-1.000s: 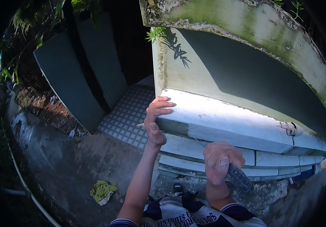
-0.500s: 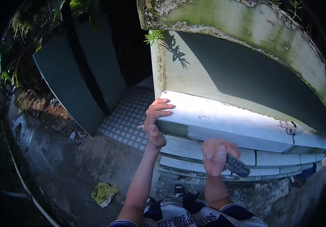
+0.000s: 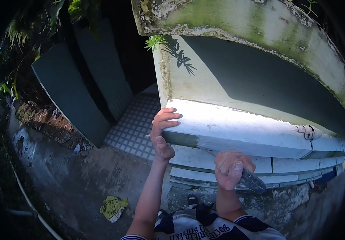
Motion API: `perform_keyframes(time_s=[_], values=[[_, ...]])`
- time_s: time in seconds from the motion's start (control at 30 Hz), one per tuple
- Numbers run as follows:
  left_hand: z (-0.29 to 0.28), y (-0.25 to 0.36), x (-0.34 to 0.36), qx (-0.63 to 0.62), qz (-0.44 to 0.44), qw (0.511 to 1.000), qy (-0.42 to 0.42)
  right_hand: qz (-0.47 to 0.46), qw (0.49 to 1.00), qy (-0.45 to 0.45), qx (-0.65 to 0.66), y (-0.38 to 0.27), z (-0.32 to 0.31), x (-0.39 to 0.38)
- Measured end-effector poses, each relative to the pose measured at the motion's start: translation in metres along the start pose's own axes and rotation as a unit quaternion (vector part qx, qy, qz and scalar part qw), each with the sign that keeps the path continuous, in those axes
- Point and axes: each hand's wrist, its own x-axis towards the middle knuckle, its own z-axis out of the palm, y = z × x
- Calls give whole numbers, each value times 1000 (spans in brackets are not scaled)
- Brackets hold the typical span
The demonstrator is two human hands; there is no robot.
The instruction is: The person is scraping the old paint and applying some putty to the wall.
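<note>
A white ledge (image 3: 236,126) runs along the foot of a pale wall. Its front face carries a dark green stain (image 3: 180,138) at the left end, with whiter surface to the right. My left hand (image 3: 163,130) rests on that left corner, fingers laid over the top and thumb apart. Closed in a fist, my right hand (image 3: 230,166) grips a scraper-like tool by its dark grey handle (image 3: 253,181), whose butt sticks out on the right. Only a sliver of its thin blade shows left of the fist, by the ledge's front face; the tip is hard to make out.
A curved, mossy concrete slab (image 3: 236,30) overhangs the wall, with a small green plant (image 3: 155,42) at its left end. A beige ring-shaped object (image 3: 309,132) lies on the ledge. White steps (image 3: 288,165) sit below. A yellow-green cloth (image 3: 113,208) lies on the ground.
The view has shifted slightly, so the scene sits a little lower and the slab further left. My right fist stays near the ledge's front face, moved slightly; my left hand keeps its place.
</note>
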Motion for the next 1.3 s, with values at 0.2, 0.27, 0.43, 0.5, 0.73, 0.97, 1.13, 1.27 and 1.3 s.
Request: perform_keyframes(time_s=[0.2, 0.27, 0.43, 0.5, 0.73, 0.97, 1.13, 1.27, 1.3], values=[[4, 11, 0, 86, -16, 996, -14, 114, 984, -99, -97, -1, -31, -40], [15, 30, -20, 210, 25, 977, 13, 121, 982, -66, -130, 1, -45, -67], [39, 42, -77, 370, 161, 892, -204, 227, 952, 24, -206, -18, -65, -120], [38, 20, -90, 429, 208, 821, -314, 221, 950, 32, -221, -24, -75, -139], [18, 17, -91, 482, 32, 872, -78, 211, 907, 50, -361, -58, -100, -182], [77, 49, -88, 422, 122, 862, -253, 177, 889, 218, -362, -70, -99, -208], [56, 44, -142, 383, -53, 858, -338, 278, 846, 288, -352, -70, -66, -200], [27, 64, -210, 227, -281, 859, -363, 238, 779, 170, -555, -66, -54, -200], [23, 77, -212, 187, -331, 857, -349, 231, 772, 177, -565, -68, -52, -200]])
